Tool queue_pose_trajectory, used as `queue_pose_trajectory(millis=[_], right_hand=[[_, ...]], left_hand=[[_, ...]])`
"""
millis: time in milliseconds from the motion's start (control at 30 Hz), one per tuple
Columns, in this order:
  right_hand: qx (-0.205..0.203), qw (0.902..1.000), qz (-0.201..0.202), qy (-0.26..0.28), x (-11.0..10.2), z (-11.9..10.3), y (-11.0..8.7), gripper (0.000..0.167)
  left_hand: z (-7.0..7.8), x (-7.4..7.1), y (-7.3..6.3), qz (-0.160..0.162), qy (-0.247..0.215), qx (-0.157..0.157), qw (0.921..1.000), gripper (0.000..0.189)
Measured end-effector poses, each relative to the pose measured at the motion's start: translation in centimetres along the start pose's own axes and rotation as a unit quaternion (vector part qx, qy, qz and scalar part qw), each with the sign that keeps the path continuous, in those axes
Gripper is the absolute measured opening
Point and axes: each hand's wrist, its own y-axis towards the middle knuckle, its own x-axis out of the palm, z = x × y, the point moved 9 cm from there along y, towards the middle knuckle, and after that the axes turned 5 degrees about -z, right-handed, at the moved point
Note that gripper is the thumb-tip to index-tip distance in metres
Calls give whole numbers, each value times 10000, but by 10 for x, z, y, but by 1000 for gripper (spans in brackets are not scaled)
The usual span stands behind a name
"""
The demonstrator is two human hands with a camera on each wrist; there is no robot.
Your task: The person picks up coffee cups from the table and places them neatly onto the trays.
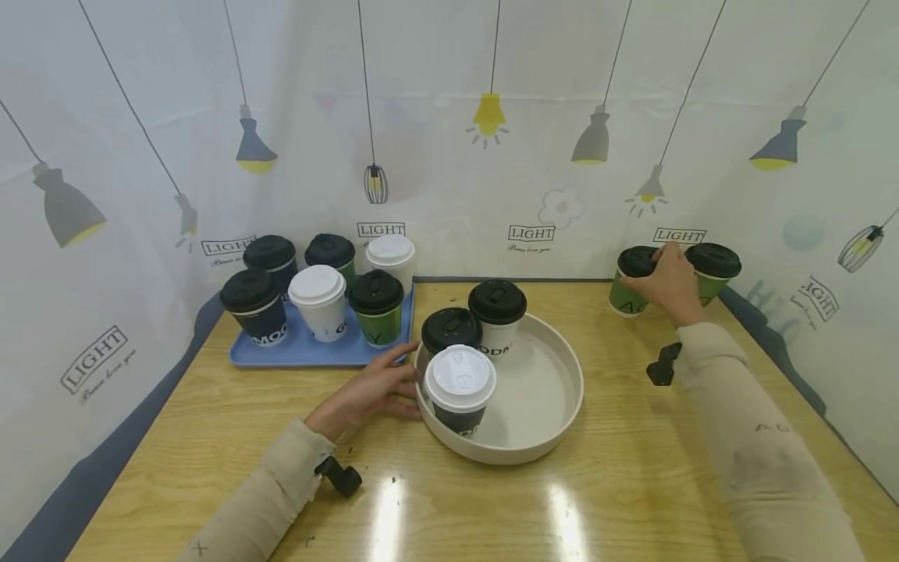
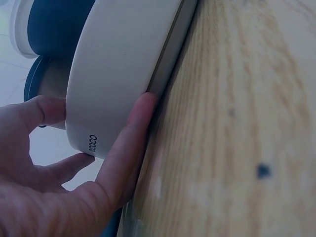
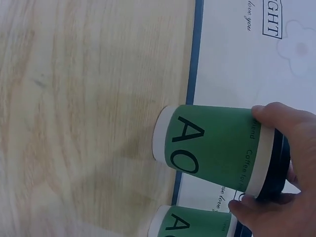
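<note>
In the head view my left hand (image 1: 375, 388) touches the left outer wall of a round cream tray (image 1: 544, 441), fingers spread between rim and base. Inside it stand a dark cup with a white lid (image 1: 460, 390), a white cup with a black lid (image 1: 497, 312) and a black-lidded cup (image 1: 452, 328), partly hidden. Back right, my right hand (image 1: 670, 285) grips a green paper cup (image 3: 215, 145) near its black lid, thumb and fingers on opposite sides. That cup is upright, its base at about table level. Just right of it stands another green cup (image 1: 712, 273).
A blue rectangular tray (image 1: 309, 357) at the back left carries several lidded cups, among them a white one (image 1: 319, 304) and a green one (image 1: 379, 312). Its right edge lies close to the round tray. A printed curtain (image 1: 449, 187) borders the wooden table (image 1: 351, 499).
</note>
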Motion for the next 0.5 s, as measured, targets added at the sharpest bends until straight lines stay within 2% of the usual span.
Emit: queue_pose_trajectory(millis=[500], right_hand=[[-188, 9975, 357, 579, 11, 1, -8, 71]], left_hand=[[0, 0, -1, 21, 11, 21, 10000, 71]])
